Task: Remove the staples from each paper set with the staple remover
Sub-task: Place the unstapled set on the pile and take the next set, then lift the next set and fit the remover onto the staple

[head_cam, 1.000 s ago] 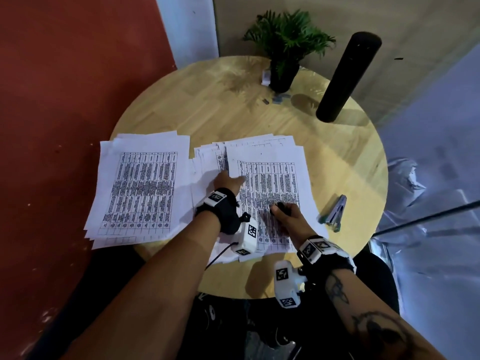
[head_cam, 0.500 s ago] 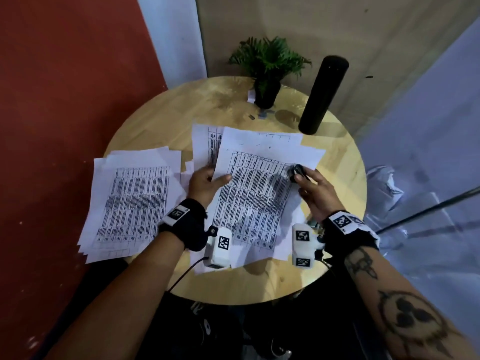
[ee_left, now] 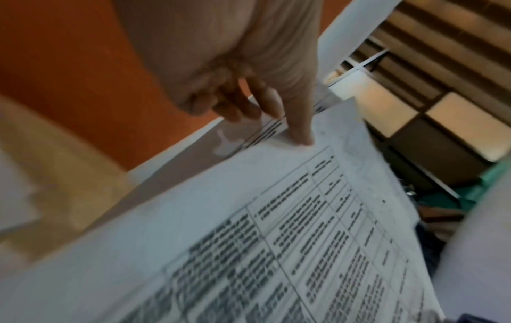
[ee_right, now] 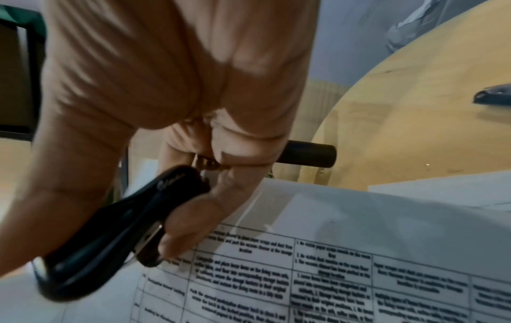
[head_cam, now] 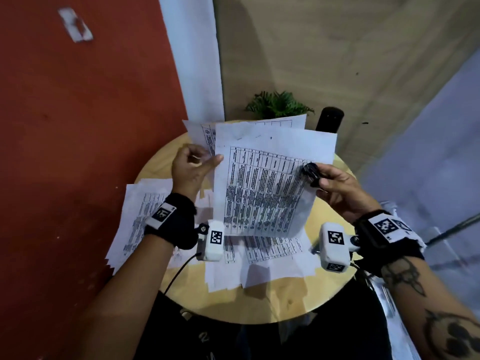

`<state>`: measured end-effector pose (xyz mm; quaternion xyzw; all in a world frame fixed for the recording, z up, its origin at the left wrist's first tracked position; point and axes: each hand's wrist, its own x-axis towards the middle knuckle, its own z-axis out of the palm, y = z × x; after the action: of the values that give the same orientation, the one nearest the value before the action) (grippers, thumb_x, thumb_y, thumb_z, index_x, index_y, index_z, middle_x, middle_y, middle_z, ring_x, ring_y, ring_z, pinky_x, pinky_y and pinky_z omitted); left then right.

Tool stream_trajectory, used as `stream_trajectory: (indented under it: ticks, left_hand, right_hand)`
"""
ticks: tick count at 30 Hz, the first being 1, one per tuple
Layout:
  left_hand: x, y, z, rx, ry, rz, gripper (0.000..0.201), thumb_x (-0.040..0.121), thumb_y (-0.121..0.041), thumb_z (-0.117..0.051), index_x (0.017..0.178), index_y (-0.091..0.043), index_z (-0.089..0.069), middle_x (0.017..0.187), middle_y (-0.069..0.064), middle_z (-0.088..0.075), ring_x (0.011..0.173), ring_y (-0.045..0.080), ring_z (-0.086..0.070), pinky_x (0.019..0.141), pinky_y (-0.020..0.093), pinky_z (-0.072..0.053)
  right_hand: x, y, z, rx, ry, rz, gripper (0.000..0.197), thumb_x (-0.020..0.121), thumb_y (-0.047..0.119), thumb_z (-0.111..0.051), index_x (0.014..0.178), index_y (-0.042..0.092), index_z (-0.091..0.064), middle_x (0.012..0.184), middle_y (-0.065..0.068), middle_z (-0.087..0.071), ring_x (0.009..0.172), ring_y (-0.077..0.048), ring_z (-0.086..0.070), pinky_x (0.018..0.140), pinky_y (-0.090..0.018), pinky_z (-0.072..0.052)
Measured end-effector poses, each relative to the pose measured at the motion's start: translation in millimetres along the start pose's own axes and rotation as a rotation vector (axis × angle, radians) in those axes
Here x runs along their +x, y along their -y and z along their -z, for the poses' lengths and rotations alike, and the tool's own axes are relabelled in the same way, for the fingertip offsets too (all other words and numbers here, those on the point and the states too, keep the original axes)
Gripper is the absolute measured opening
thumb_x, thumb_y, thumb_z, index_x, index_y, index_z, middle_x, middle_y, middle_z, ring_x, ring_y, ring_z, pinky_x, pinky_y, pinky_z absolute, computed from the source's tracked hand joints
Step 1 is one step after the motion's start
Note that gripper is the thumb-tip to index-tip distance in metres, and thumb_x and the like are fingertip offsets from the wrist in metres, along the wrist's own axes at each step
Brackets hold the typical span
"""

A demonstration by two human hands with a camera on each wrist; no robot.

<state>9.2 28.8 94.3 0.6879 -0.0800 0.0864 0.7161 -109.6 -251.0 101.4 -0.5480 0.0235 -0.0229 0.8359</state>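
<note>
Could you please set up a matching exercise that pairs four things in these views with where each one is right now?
Things:
1. staple remover
2. lifted paper set
3. black cylinder
4. left paper stack

Places:
A. lying flat on the round table
B. pinched by the left hand
C. standing at the table's far edge
D. in the right hand

Pairs: 1-D, 2-B, 3-C, 4-A
</note>
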Motion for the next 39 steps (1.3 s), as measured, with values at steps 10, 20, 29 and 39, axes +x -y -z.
stream_trajectory:
  ticks: [10,20,29,39]
  left_hand:
    - [21,-89,-9,0.509,0.524,-0.294,0.059,0.046,-0.059,-0.075,0.094,-0.026,-0.065,0.096,0.003,-0.067,0.092,0.014,-0.061,0.085,0.033,-0.048]
    - [8,-114,-9,0.425,0.591,-0.25,0.013,0.063,-0.043,-0.077,0.066,-0.034,-0.068,0.06,-0.02,-0.064,0.062,-0.005,-0.054,0.062,0.02,-0.041]
    - [-7,-144,-7,0.506,0.616,-0.266,0.023,0.059,-0.054,-0.07,0.063,-0.031,-0.067,0.055,-0.014,-0.057,0.054,-0.006,-0.047,0.058,0.024,-0.037]
    - [-21,-163,-6,0.344,0.701,-0.229,0.059,0.059,-0.045,-0.077,0.082,0.008,-0.065,0.076,0.011,-0.058,0.071,0.013,-0.05,0.065,0.029,-0.037]
  right_hand:
    - [-29,37,-10,-0.063,0.078,0.071,0.064,0.021,0.03,-0.096,0.082,0.022,-0.077,0.091,-0.001,-0.074,0.082,-0.013,-0.07,0.071,-0.02,-0.055]
    - [-39,48,-30,-0.41,-0.356,0.452,0.062,0.04,0.046,-0.091,0.092,0.026,-0.064,0.122,-0.022,-0.055,0.097,-0.016,-0.064,0.077,-0.019,-0.052]
    - [-39,50,-128,-1.017,-0.201,0.773,0.05,0.06,0.01,-0.085,0.101,0.006,-0.056,0.096,-0.003,-0.058,0.081,0.0,-0.053,0.077,-0.01,-0.042]
    - [-34,63,-156,-1.369,-0.102,1.076,0.043,0.061,0.012,-0.074,0.103,0.007,-0.066,0.103,-0.014,-0.062,0.08,-0.031,-0.064,0.053,-0.037,-0.053]
